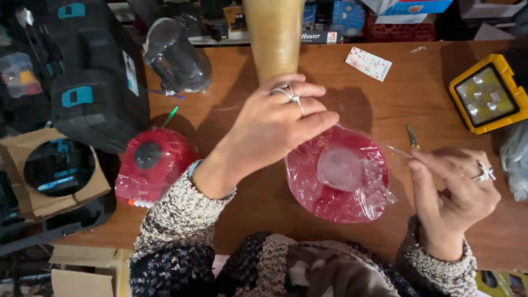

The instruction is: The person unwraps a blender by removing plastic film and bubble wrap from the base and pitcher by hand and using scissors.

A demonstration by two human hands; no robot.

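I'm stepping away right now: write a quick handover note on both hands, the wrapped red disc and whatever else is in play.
Left hand: palm down on the far rim of the red disc in clear plastic wrap, at the foot of the tan cone.
Right hand: pinching a small pointed tool and a pulled-out edge of the wrap, right of the disc.
Done: nothing clear; wrap still covers the disc.
Left: wrap not off. A second wrapped red unit lies to the left, untouched, on the wooden table.
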